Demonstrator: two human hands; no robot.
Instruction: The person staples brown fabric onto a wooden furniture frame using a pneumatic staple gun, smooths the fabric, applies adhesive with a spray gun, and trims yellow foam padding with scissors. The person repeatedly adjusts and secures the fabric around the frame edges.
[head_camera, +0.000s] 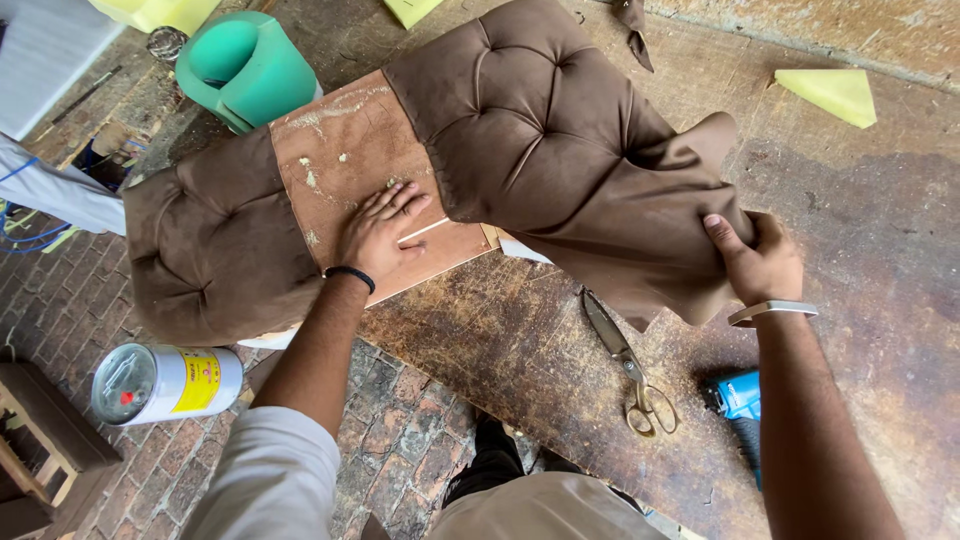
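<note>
A plywood board (345, 150) lies across the worktable's left edge, partly covered by brown tufted fabric (545, 140). A second padded brown tufted section (210, 245) covers the board's left end. My left hand (378, 232) lies flat on the bare wood, fingers spread, close to the fabric's edge. My right hand (757, 262) pinches and pulls the loose right end of the brown fabric, near the table's middle.
Brass-handled scissors (625, 365) lie on the worn worktable (880, 230). A blue power tool (742, 400) sits by my right forearm. A green foam roll (245, 65), yellow foam pieces (832, 92) and a white-and-yellow can (165, 383) lie around. Brick floor (400, 440) below.
</note>
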